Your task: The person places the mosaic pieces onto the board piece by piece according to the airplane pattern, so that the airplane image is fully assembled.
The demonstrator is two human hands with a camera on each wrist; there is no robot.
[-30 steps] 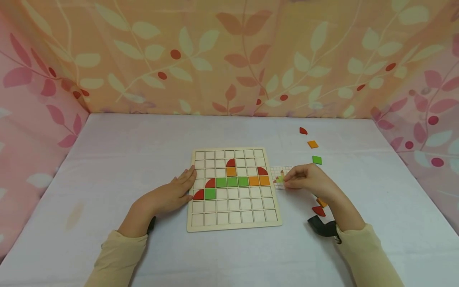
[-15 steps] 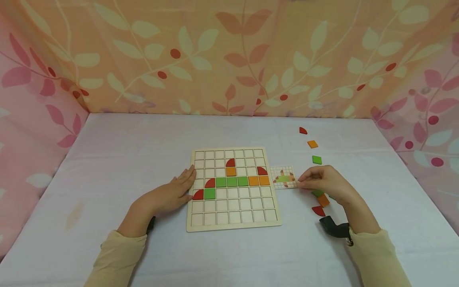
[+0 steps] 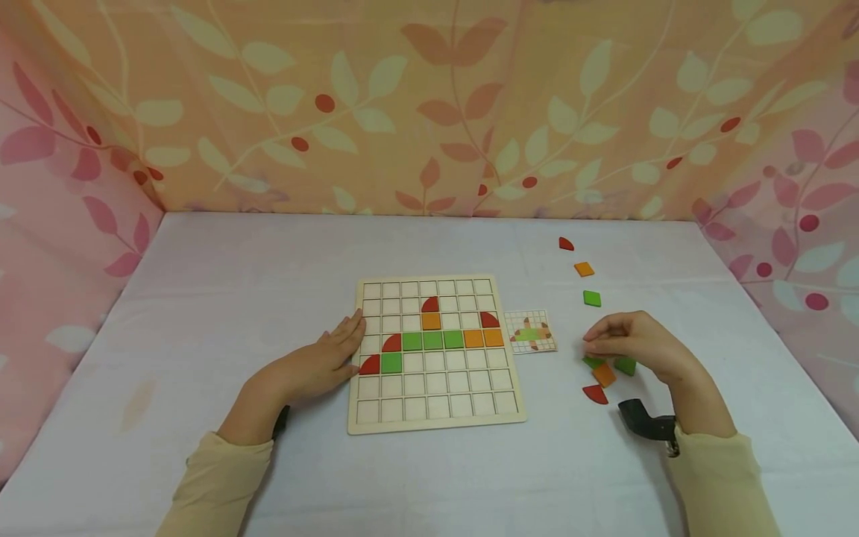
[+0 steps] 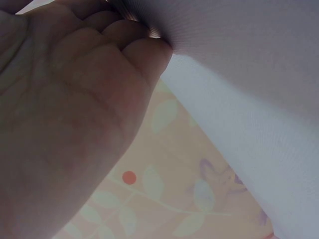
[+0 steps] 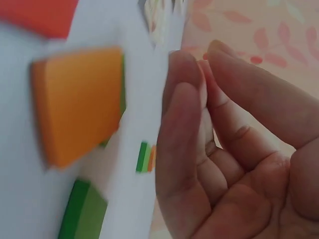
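Observation:
At the left edge of a wooden grid board (image 3: pixel 429 406), my left hand (image 3: pixel 318 365) rests with its fingers extended and touching the rim. Red quarter-round tiles (image 3: pixel 370 365), green square tiles (image 3: pixel 432 340) and orange square tiles (image 3: pixel 473 338) sit in several cells across the middle. My right hand (image 3: pixel 631 343) hovers above loose pieces on the right, its fingers loosely bent. Nothing shows between thumb and fingers in the right wrist view. Below it lie an orange tile (image 3: pixel 604 375), green tiles (image 3: pixel 625 366), one partly hidden, and a red quarter-round (image 3: pixel 595 394).
A small pattern card (image 3: pixel 532 333) lies against the board's right side. Farther back are a loose green square (image 3: pixel 592 298), an orange square (image 3: pixel 584 268) and a red quarter-round (image 3: pixel 567 244). Patterned cloth (image 3: pixel 429 112) walls the white table (image 3: pixel 268 261) at the back and sides.
My right hand has left the pattern card and moved right, over the loose tiles, uncovering the card. My left hand stays at the board's edge.

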